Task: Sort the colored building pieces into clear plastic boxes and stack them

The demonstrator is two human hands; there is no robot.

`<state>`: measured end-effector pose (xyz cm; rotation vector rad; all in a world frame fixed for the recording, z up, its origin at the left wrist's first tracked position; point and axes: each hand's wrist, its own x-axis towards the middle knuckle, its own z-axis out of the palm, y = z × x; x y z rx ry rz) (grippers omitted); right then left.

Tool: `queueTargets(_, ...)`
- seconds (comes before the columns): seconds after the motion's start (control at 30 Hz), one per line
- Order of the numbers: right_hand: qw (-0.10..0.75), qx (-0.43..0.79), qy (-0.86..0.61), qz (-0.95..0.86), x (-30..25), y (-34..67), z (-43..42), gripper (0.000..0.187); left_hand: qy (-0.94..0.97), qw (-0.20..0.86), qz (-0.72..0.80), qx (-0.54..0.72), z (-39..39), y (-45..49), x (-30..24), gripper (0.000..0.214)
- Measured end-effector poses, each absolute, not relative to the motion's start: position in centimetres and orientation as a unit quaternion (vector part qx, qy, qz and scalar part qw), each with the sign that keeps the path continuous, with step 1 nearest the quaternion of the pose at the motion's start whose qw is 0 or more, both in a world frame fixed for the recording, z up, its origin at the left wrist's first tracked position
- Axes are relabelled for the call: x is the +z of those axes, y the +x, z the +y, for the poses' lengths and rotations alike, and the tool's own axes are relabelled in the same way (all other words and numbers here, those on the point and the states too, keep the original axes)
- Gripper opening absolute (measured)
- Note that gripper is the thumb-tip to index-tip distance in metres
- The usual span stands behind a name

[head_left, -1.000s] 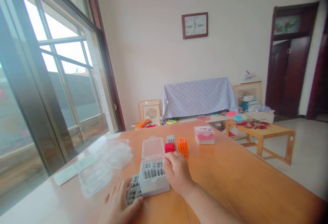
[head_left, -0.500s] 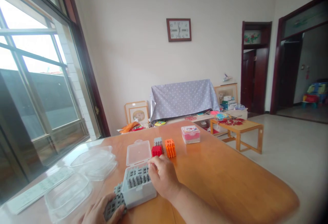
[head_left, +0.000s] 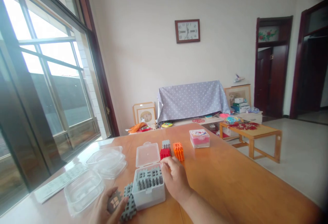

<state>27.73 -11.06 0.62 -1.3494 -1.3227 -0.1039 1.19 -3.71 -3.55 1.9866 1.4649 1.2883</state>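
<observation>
Left hand (head_left: 105,209): grip holds one tile (head_left: 115,201), apparently by its edges for control. Right hand (head_left: 177,178): at the box (head_left: 150,198), likely steadying it; cannot tell whether its grip holds anything.

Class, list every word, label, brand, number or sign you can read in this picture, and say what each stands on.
"1" to "12": the hour numbers on the wall clock, some of them soft.
Rows of marks on the pale sheet: too blurred to read.
Label on the lid of the clear box: too small to read.
No word or brand is legible.
</observation>
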Motion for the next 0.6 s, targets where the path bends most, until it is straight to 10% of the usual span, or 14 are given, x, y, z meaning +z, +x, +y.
queueTargets(0.6,0.602,0.024,-0.588,-0.54,-0.2,28.8,-10.4,0.023,0.735,0.447,0.281,0.426,-2.3,7.5,5.7,0.022)
